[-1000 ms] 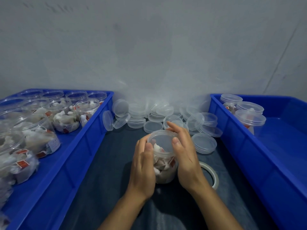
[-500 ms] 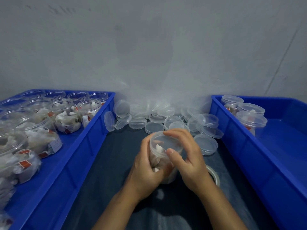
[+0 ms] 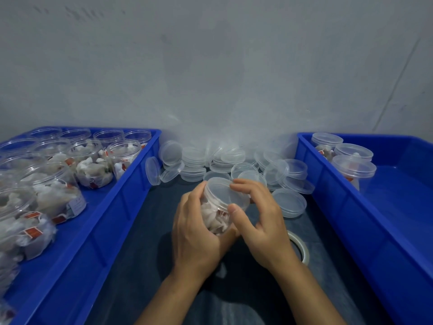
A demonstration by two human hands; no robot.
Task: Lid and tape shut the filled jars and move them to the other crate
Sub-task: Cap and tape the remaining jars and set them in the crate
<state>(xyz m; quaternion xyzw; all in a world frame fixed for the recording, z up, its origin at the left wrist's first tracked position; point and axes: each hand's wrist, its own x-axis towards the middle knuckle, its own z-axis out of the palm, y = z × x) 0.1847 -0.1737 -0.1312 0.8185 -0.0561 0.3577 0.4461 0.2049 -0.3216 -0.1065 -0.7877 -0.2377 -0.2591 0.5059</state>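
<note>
Lidding step: left hand (image 3: 194, 233) grips the tilted filled jar (image 3: 216, 215) above the desk, right hand (image 3: 260, 221) pinches its lid (image 3: 223, 193) on. Next, probably tape (image 3: 301, 248) (just right of that wrist).

Left hand (image 3: 196, 233) cups a filled jar (image 3: 216, 219), tilted, while the right hand (image 3: 260, 221) pinches its clear lid (image 3: 225, 192). Loose lids (image 3: 234, 160) piled behind, tape roll (image 3: 301, 246) just right, blue crates (image 3: 112, 207) either side.
</note>
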